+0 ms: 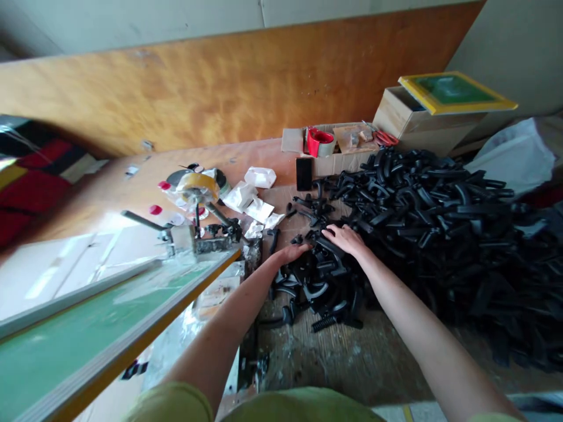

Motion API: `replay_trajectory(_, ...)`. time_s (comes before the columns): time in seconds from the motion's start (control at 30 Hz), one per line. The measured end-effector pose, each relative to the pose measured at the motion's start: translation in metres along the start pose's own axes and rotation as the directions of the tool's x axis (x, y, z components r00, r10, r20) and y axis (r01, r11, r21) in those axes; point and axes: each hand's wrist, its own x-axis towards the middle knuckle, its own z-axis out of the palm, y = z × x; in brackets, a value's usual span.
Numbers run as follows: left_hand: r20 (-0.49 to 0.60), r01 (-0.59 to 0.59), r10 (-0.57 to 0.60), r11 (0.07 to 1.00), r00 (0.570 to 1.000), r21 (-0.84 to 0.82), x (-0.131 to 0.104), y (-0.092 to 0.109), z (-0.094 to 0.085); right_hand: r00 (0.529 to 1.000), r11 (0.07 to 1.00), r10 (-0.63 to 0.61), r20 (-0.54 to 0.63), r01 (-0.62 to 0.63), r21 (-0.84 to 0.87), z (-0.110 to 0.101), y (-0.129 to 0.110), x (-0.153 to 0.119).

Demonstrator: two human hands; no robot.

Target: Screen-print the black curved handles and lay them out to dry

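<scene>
Both my hands are among a small heap of black plastic handles (326, 291) on the worktable. From the left, my left hand (295, 252) reaches in with its fingers stretched out against the heap's edge; their tips are partly lost among the dark parts. Across from it, my right hand (345, 239) rests palm down over the top of the heap, its fingers apart and touching a black handle (333, 245). Neither hand plainly grips a part. Right of my right arm a much larger pile of black handles (422, 217) spreads out.
A hinged screen frame with green mesh (109, 316) stands at the left by its clamp (185, 237). Beyond are crumpled white papers (241, 196), a phone (304, 174), a red tape dispenser (319, 140), scissors (386, 138) and a cardboard box (396, 114) under another yellow-edged screen (457, 91).
</scene>
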Motion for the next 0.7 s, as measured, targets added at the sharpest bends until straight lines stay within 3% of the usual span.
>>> replay_trajectory(0.13, -0.004, 0.094, -0.095, 0.983, 0.995, 0.157, -0.059, 0.003, 0.015, 0.990, 0.992, -0.106, -0.092, 0.099, -0.080, 0.035, -0.022, -0.042)
replay_trajectory(0.27, -0.094, 0.151, -0.130, 0.949, 0.987, 0.276, -0.106, 0.017, 0.027, 0.978, 0.992, -0.122, -0.170, 0.112, -0.063, 0.056, -0.030, -0.074)
replay_trajectory(0.4, -0.185, 0.146, -0.090, 0.937, 0.979, 0.319, -0.160, 0.032, 0.027, 0.932, 0.997, -0.076, -0.354, 0.077, -0.011, 0.039, -0.028, -0.097)
replay_trajectory(0.47, -0.232, 0.111, -0.047, 0.956, 0.972, 0.272, -0.197, 0.033, 0.021, 0.890, 0.990, -0.092, -0.447, 0.131, 0.057, 0.022, -0.028, -0.108)
replay_trajectory(0.6, -0.366, 0.036, -0.006, 0.997, 0.930, 0.074, -0.281, 0.013, 0.000, 0.814, 0.878, -0.126, -0.568, 0.358, 0.318, 0.013, -0.047, -0.127)
replay_trajectory(0.7, -0.485, 0.054, -0.050, 0.999, 0.873, -0.005, -0.344, -0.023, -0.021, 0.856, 0.765, -0.097, -0.508, 0.390, 0.512, 0.039, -0.096, -0.138)
